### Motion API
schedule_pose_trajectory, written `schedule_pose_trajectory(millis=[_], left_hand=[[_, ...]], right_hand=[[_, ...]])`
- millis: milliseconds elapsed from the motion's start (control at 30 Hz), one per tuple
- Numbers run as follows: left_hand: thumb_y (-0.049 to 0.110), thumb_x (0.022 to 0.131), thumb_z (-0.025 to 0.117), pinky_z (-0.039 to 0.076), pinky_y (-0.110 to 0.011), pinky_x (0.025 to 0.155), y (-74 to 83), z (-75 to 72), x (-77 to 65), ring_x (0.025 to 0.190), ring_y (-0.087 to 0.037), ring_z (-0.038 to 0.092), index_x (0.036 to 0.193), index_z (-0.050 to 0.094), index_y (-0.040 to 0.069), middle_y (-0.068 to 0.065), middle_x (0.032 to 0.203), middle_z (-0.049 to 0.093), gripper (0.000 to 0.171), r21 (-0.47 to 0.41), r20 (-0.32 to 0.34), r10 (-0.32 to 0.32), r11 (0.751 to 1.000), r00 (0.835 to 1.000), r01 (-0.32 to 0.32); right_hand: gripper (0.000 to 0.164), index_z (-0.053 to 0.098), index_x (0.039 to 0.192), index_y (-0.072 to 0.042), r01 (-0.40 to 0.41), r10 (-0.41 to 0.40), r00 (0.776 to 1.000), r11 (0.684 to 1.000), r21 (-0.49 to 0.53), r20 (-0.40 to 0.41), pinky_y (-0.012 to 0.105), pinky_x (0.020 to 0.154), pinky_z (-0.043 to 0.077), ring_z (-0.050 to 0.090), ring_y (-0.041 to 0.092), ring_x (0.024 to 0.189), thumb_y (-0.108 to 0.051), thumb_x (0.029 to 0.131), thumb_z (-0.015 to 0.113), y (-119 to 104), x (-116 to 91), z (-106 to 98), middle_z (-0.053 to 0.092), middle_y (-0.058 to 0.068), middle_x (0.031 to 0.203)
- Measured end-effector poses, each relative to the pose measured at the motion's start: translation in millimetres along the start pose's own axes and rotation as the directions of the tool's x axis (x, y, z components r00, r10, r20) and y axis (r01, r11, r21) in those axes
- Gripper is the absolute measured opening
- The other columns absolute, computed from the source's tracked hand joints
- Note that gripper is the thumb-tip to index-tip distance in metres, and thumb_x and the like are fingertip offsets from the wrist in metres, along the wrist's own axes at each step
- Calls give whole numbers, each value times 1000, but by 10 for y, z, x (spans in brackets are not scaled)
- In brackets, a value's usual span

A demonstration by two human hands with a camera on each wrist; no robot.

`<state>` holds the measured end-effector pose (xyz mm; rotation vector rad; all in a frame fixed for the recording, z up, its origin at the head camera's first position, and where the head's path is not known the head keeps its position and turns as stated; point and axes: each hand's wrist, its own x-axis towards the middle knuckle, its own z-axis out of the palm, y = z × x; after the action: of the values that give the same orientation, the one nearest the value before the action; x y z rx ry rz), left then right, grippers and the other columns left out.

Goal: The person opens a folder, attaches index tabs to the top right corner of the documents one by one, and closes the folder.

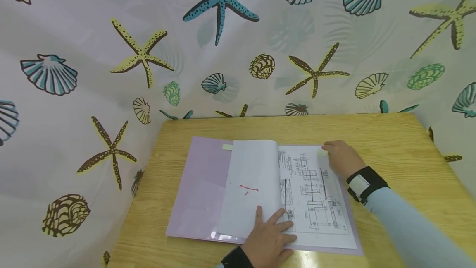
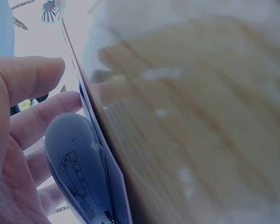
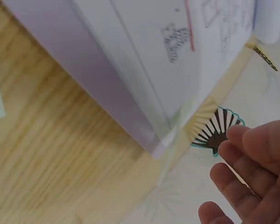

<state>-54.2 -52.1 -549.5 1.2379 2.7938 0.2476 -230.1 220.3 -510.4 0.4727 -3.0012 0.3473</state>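
Note:
A lilac folder (image 1: 208,185) lies spread on the table, with printed technical drawings inside. Its right sheet (image 1: 301,235) carries dense line drawings and a red stroke; the turned left sheet (image 1: 253,164) is mostly white with small red marks. My left hand (image 1: 268,237) rests with spread fingers on the lower middle of the sheets. At the top right corner of the drawing, my right hand (image 1: 343,158) touches the page beside a pale sticky tab (image 1: 322,152). In the right wrist view its fingers (image 3: 256,172) are loosely bent, with nothing visible between them.
Another pale tab (image 1: 227,147) sticks out at the top of the left sheet. The wooden table (image 1: 401,148) extends around the folder. Behind and to the left hangs a white cloth (image 1: 230,61) printed with starfish and shells.

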Motion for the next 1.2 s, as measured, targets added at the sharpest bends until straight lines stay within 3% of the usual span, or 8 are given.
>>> schedule_pose_trajectory(millis=[100,233,467,667,800,1000,1200], left_hand=[[48,82,61,16,-75,87,2,2,3,135,-23,20,113,61,39,10,132,48,33,-7,-3,2,1000,1000,-2],[49,83,59,16,-75,87,7,23,9,135,-23,19,114,60,41,10,133,47,33,8,-4,6,1000,1000,-6],[50,83,58,16,-75,87,-1,25,7,135,-23,19,114,60,41,10,133,47,33,9,7,7,1000,1000,-7],[50,83,59,15,-75,88,-3,11,-5,135,-23,19,114,60,40,10,133,47,33,4,9,7,1000,1000,-7],[50,82,59,16,-74,88,-10,7,-13,135,-23,18,115,60,40,10,133,47,34,6,7,4,1000,1000,-4],[50,82,59,16,-74,88,-10,-3,-12,135,-23,19,115,60,40,10,133,47,34,10,11,8,1000,1000,-8],[50,82,59,16,-74,88,2,-14,-10,135,-23,19,115,60,40,10,133,47,34,23,14,1,1000,1000,-1]], right_hand=[[32,57,117,6,-13,18,995,999,-47,101,54,94,34,45,43,114,5,86,50,22,-30,124,52,25,121],[33,56,119,6,-30,40,987,998,-62,155,54,90,37,47,45,111,4,86,51,101,-59,258,51,25,122],[37,55,123,1,-26,36,990,997,-70,139,53,87,41,52,42,105,2,87,51,101,-62,317,54,23,119],[43,54,126,-4,15,6,994,984,-179,113,52,74,47,58,38,92,-1,84,60,42,-62,366,56,22,112],[44,50,129,-2,36,-10,992,977,-209,125,56,78,43,54,41,100,-4,86,59,34,-79,408,53,24,117],[46,47,131,0,57,-30,986,986,-160,163,61,91,32,44,44,114,-4,86,57,70,-152,415,47,26,127],[49,43,137,-11,-1,29,982,989,-150,185,65,94,23,32,47,122,-3,89,50,100,-219,387,36,25,136]])
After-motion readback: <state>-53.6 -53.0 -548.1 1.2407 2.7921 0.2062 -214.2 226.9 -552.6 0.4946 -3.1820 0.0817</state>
